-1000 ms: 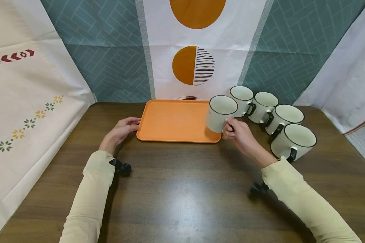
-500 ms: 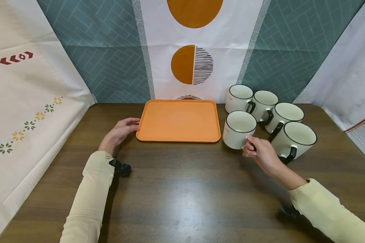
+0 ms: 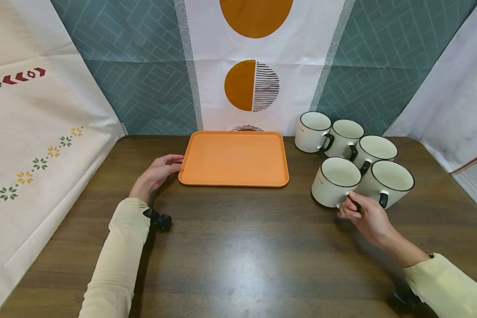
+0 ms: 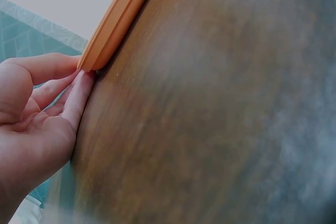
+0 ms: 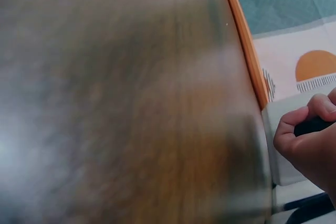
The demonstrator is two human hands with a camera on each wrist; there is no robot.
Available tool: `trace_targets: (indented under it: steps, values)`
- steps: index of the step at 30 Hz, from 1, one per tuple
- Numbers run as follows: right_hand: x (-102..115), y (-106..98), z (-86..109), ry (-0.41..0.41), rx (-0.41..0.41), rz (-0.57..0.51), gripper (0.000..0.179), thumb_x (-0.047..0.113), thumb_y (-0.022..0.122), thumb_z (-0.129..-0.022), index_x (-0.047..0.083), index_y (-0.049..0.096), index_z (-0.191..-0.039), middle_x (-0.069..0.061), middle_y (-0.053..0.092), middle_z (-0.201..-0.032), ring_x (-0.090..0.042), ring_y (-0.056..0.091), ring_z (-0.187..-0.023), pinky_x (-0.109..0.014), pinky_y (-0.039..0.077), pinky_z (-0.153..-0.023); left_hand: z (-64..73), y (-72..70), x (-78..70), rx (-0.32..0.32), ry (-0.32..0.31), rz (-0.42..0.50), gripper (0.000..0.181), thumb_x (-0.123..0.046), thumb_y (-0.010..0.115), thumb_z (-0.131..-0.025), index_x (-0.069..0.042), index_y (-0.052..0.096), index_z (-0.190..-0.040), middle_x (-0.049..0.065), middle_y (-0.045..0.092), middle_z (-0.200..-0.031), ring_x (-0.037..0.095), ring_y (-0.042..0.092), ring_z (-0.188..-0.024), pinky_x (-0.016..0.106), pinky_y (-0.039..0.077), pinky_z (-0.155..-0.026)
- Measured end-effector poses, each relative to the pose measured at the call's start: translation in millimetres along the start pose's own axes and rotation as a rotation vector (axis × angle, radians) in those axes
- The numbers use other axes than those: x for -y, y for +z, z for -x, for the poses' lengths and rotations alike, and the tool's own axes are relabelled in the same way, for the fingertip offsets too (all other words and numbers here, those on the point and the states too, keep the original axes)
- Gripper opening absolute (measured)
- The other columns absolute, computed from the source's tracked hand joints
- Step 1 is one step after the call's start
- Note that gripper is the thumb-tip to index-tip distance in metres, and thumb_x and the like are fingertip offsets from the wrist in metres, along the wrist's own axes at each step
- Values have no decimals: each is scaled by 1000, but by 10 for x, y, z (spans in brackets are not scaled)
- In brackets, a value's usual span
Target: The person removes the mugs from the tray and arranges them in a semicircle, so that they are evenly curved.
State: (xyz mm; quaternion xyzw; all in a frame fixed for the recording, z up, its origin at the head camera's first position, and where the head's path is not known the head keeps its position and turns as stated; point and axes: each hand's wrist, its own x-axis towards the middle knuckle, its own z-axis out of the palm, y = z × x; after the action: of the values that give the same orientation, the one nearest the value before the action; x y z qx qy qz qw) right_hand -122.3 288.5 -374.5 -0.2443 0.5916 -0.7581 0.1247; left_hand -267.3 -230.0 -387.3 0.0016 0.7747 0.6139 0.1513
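My right hand (image 3: 363, 216) grips the black handle of a white mug (image 3: 331, 190) with a black rim. This mug stands upright on the table's right half, close in front of the other mugs. In the right wrist view, curled fingers (image 5: 302, 124) wrap the dark handle (image 5: 312, 125). At the left, my left hand (image 3: 157, 174) holds the left edge of an orange rectangular tray (image 3: 234, 159). The left wrist view has finger and thumb (image 4: 79, 95) pinching the rim of the tray (image 4: 113, 30). The tray lies flat, with nothing on it.
Several matching white mugs stand in a slanting row at the back right, among them a far mug (image 3: 308, 137) and a near mug (image 3: 389, 181). The brown wooden table (image 3: 222, 247) backs onto a patterned cloth (image 3: 143, 88).
My right hand has carried the mug from over the tray's right end rightward and toward me, down beside the other mugs. The left hand and tray have stayed put.
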Motion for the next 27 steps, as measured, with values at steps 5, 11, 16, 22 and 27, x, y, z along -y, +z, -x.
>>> trace_targets:
  steps: [5,11,16,22,27]
  values:
    - [-45,-57,78,-15,6,-45,38,8,8,-106,2,27,-74,-9,18,-63,-26,19,-60,-36,21,-68,4,2,4,4,-4,3,53,-1,54,-97,8,32,-144,24,36,-144,26,43,-121,35,34,-108]
    - [-82,-96,142,-60,40,-100,38,4,5,-105,-1,26,-74,-10,19,-63,-25,20,-58,-36,18,-67,-4,-3,3,0,-2,2,52,-1,54,-96,9,33,-143,24,37,-143,24,45,-118,32,37,-105]
    - [-45,-96,219,-44,7,-51,38,6,6,-106,-2,26,-74,-10,20,-64,-27,21,-60,-36,24,-66,-2,11,-23,-4,2,2,51,-2,54,-97,9,34,-143,23,39,-141,18,48,-112,24,42,-98]
    - [11,-97,309,-2,-48,29,38,9,10,-107,-1,28,-74,-10,21,-63,-30,26,-63,-30,37,-72,3,16,-29,7,9,13,52,-1,53,-97,10,33,-143,24,37,-141,17,49,-111,24,43,-97]
    - [29,-112,371,26,-70,77,39,10,12,-107,-1,29,-74,-11,22,-62,-31,29,-64,-28,41,-74,0,8,-6,-6,-3,2,52,-2,53,-97,8,33,-144,23,37,-141,16,49,-109,23,43,-97]
